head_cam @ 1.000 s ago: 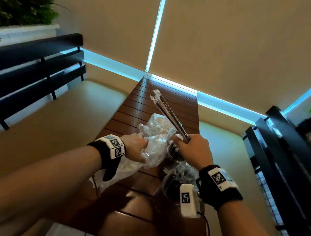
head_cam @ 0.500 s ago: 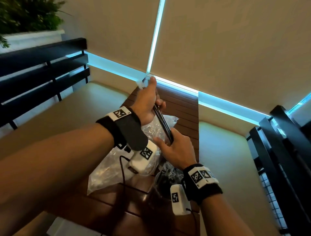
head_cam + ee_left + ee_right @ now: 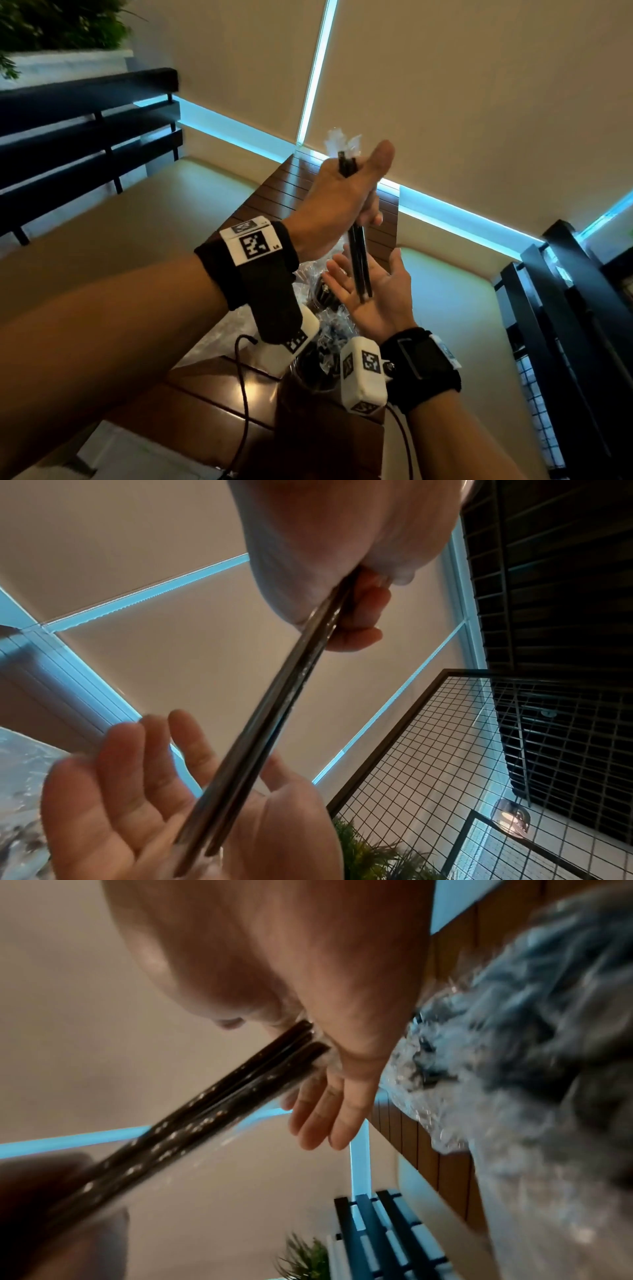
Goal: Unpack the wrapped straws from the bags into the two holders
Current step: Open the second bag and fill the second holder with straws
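The left hand (image 3: 337, 202), at centre frame in the head view, is clenched round a small bundle of wrapped black straws (image 3: 358, 260), holding them near upright with their clear wrapper tips poking out above the thumb; the right hand (image 3: 375, 294) lies flat and released just below, palm up, and the straws' lower ends touch that palm, as the left wrist view shows too. I judge the step to be squaring the bundle, tapping the ends level against the palm before it goes into a holder; the straws are out of the bag but not yet stowed. Below the hands, low in the frame, a dark holder (image 3: 308, 377) stands on the slatted tabletop (image 3: 342, 442), with wrapped straws seemingly already in it; a second holder sits behind the hands, mostly hidden; crumpled clear bags (image 3: 219, 339) lie beside them. The next move calls for lowering the bundle ends-first into a holder's mouth, keeping the grip firm so no straw slips.
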`<action>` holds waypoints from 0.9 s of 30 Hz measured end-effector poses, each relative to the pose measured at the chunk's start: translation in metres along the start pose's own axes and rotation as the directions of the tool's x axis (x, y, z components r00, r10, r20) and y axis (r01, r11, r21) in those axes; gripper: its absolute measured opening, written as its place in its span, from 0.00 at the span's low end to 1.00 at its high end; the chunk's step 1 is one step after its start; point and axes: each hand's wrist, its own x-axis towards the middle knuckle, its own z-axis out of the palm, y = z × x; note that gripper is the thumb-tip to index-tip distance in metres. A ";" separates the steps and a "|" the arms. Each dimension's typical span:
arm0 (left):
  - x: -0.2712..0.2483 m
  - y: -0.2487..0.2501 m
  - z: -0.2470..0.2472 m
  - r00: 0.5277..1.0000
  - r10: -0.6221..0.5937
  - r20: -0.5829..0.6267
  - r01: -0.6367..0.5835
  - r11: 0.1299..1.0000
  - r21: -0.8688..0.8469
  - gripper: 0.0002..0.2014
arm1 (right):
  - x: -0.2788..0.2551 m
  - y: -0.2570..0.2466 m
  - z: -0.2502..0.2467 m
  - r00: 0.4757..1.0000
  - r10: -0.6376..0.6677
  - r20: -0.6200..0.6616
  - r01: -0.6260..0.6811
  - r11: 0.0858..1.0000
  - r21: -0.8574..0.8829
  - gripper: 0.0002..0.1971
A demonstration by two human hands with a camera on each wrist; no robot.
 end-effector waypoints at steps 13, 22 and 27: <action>-0.062 -0.063 -0.038 0.989 -0.143 0.040 0.144 0.989 -0.018 0.25 | -0.029 0.070 -0.103 0.888 -0.170 0.428 0.435 0.002 -0.900 0.64; -0.066 -0.095 -0.052 0.994 -0.074 -0.084 0.068 0.995 -0.078 0.25 | -0.021 0.095 -0.089 0.891 -0.389 0.233 0.273 0.050 -0.961 0.38; -0.054 -0.107 -0.063 0.956 -0.061 -0.288 0.024 0.991 -0.128 0.26 | -0.018 0.106 -0.083 0.867 -0.467 0.174 0.223 0.052 -0.973 0.39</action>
